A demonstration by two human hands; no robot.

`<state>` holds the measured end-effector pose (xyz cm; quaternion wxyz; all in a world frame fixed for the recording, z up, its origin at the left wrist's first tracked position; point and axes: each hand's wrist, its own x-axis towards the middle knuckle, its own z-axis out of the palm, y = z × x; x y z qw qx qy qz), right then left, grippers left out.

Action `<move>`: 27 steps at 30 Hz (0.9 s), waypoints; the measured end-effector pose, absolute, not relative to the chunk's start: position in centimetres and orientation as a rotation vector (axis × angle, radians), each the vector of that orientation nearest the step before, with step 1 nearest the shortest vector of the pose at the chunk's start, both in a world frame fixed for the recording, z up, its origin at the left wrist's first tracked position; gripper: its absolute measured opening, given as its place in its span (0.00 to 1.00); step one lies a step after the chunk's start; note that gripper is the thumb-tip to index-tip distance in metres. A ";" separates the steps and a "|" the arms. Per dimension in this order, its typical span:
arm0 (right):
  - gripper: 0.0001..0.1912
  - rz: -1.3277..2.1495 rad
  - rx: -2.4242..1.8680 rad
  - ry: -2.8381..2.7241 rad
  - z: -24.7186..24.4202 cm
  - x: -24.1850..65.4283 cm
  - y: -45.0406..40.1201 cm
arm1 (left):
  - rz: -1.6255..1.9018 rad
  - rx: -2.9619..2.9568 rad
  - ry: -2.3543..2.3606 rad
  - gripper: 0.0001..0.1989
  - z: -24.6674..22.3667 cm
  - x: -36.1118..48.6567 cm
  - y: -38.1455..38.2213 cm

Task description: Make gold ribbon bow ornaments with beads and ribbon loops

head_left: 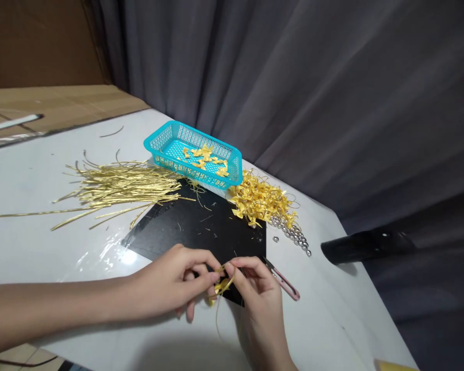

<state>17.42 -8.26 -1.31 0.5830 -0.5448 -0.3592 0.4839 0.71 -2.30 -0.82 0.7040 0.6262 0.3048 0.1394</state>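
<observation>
My left hand (185,281) and my right hand (259,291) meet above the near edge of a black mat (201,221). Both pinch a thin gold cord (227,283), looped between the fingertips, with a loose end hanging down. A small yellow ribbon bow (221,286) is on the cord, partly hidden by the left fingers. Just right of my right hand lies a pink-handled craft knife or small cutter (286,283), partly covered. Exactly how the cord passes between the fingers is too small to make out.
Behind the mat stands a turquoise basket (232,178) with yellow ribbon bows inside. A bundle of gold cords (123,185) lies left. To the right are a heap of yellow bows (261,198), several silver beads (297,237) and a black cylindrical object (355,247). A grey curtain (313,93) hangs behind.
</observation>
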 end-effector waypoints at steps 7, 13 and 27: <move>0.07 1.130 -1.296 -0.845 -1.5 17.2 -8.3 | 0.307 1.433 0.675 0.18 -0.9 0.7 -2.4; 0.05 1.132 -1.290 -0.868 -1.7 17.2 -8.2 | 0.332 1.460 0.671 0.17 -0.7 0.7 -2.3; 0.06 1.087 -1.293 -0.887 -1.6 17.0 -8.3 | 0.369 1.434 0.675 0.17 -0.7 0.7 -2.5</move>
